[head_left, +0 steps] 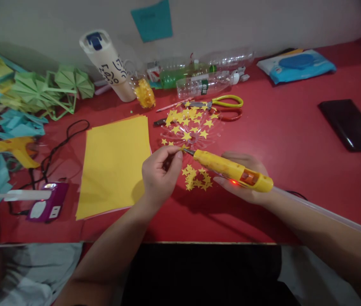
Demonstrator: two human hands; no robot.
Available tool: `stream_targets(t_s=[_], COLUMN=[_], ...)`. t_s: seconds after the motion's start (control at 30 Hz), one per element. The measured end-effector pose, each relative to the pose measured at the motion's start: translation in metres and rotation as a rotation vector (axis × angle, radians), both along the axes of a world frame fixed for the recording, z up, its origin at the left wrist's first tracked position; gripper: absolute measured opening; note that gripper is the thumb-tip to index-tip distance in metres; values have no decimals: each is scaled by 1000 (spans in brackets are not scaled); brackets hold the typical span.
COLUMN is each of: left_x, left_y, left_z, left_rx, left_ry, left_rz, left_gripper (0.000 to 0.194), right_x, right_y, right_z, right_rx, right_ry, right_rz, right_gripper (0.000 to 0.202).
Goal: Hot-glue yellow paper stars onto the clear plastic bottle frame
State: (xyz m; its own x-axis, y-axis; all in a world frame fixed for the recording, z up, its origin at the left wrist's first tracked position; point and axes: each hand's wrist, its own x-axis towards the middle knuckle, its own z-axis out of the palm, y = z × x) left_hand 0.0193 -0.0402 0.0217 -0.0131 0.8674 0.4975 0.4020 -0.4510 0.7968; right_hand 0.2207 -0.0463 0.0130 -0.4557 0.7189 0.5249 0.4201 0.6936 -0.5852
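My right hand [242,191] grips a yellow hot glue gun [228,166] with a red light glowing on its underside and a clear glue stick out of its back. Its nozzle points left, at the fingertips of my left hand [163,172]. Between that thumb and forefinger I pinch a small yellow paper star [184,148], touching or nearly touching the nozzle. Just beyond lies a clear, flower-shaped plastic piece [210,129] with yellow stars [187,136] spread on it. Below the nozzle, a pile of yellow stars [196,178] rests on the red table [263,127].
Yellow paper sheets [113,165] lie at left. Scissors [228,102], plastic bottles [204,85] and a tumbler [110,63] stand or lie behind. Farther left are another glue gun [18,148], a purple power strip [48,202] and folded paper. At right are a phone [349,123] and wipes [297,63].
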Motion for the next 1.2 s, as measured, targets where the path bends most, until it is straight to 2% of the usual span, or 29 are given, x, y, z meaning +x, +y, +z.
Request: stream_targets(t_s=[0.17, 0.47, 0.83, 0.93, 1.1, 1.2], left_x=[0, 0, 0, -1, -5, -6], left_y=[0, -1, 0, 0, 2, 1], left_z=[0, 2, 0, 1, 1, 3], left_rx=[-14, 10, 71, 125, 314, 341], left_ry=[10, 18, 27, 100, 299, 319], left_rz=[7, 3, -11, 7, 34, 26], left_gripper=[11, 11, 11, 11, 12, 13], right_x=[1, 1, 4, 4, 2, 1], right_y=[0, -1, -1, -1, 0, -1], right_z=[0, -1, -4, -4, -4, -1], right_rx=[-55, 36, 3, 16, 56, 91], right_ry=[0, -45, -52, -43, -72, -51], right_rz=[10, 12, 4, 6, 0, -37], right_gripper=[35, 33, 33, 33, 30, 30])
